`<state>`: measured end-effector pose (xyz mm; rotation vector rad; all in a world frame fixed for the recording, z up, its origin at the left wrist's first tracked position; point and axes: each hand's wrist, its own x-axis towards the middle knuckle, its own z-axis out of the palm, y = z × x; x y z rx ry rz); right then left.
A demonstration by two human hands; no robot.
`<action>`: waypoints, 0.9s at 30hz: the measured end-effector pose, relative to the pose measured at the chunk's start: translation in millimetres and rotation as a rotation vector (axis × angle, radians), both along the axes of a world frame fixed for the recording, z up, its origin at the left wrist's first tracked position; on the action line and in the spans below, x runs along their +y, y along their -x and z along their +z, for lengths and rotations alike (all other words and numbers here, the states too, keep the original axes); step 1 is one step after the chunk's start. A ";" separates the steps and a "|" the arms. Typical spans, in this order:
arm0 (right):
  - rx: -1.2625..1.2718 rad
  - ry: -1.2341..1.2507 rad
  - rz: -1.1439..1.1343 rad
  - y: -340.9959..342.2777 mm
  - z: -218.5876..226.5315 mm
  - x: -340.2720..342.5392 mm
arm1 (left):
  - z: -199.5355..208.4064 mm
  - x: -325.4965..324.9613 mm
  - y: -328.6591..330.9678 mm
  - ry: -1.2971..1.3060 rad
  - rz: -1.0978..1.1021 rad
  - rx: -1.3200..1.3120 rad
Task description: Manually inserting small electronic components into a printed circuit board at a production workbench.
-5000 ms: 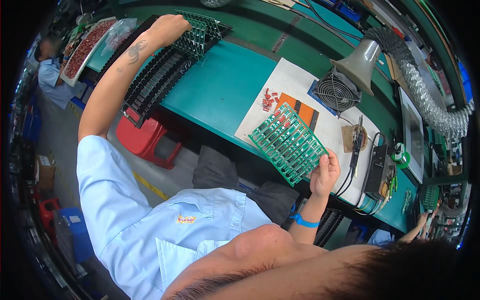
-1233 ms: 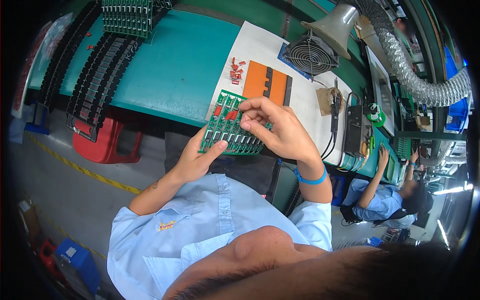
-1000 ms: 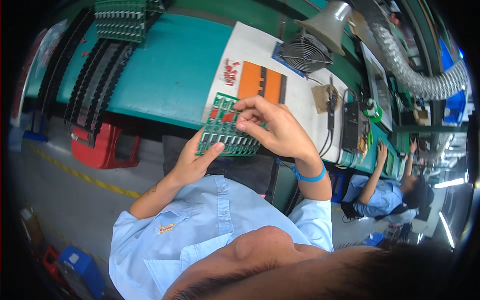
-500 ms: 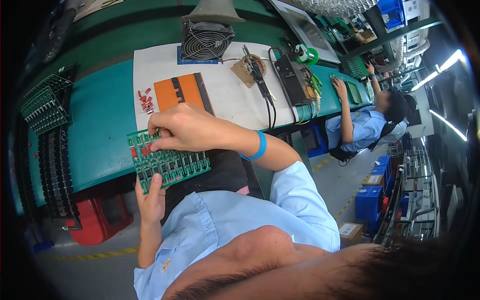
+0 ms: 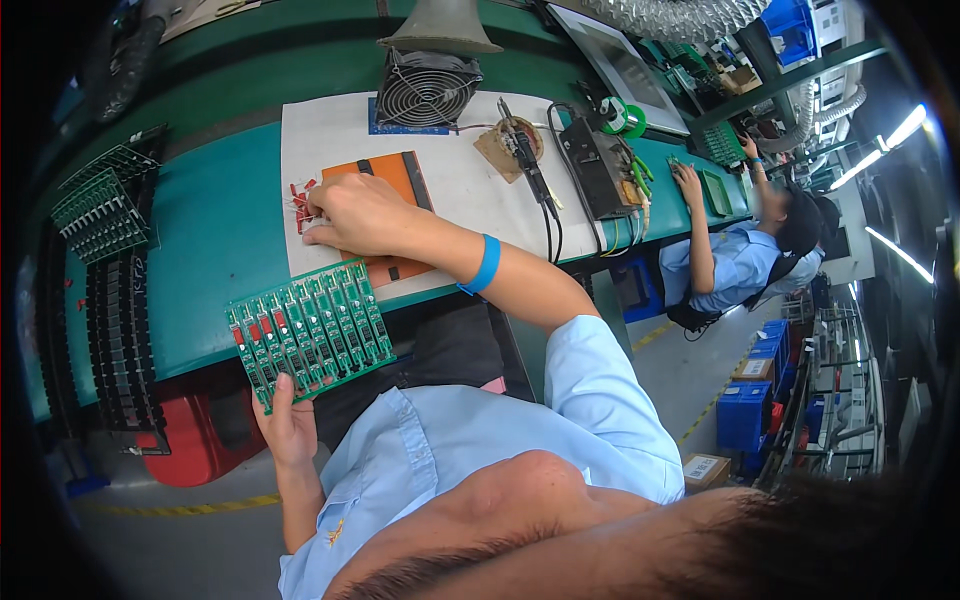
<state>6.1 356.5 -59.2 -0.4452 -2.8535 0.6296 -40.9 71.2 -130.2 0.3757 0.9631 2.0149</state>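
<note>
My left hand (image 5: 288,425) grips the near left edge of a green circuit board panel (image 5: 335,325), thumb on top, tilted in front of the bench. The panel carries rows of dark parts, with several red components (image 5: 266,327) standing in its left rows. Beyond it, my right hand (image 5: 360,212), a blue band at its wrist, reaches over the white sheet (image 5: 455,190). Its fingers are bent together at a small pile of loose red components (image 5: 300,200); whatever lies between the fingertips is hidden. An orange plate with black strips (image 5: 402,180) is partly covered by that hand.
Behind the sheet's middle stands a black fan (image 5: 428,92). To the right are a soldering iron (image 5: 524,155), a black box (image 5: 597,165) and a green spool (image 5: 630,118). Racked boards (image 5: 100,220) stand left, a red stool (image 5: 200,445) below. A co-worker (image 5: 730,262) sits farther right.
My right hand has left the panel and moved up to the loose red components. The panel has dropped slightly down and left with my left hand, showing more of its red parts.
</note>
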 end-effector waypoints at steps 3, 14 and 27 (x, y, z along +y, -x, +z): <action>0.047 0.034 0.011 1.2 -5.6 1.0 | 1.9 0.7 -1.1 0.003 0.012 0.008; 0.242 0.071 0.112 -13.4 -8.6 14.6 | 0.2 6.9 -1.7 0.005 -0.003 0.001; 0.263 0.353 0.004 -23.5 17.0 9.8 | 3.4 12.2 -7.3 0.011 -0.023 0.004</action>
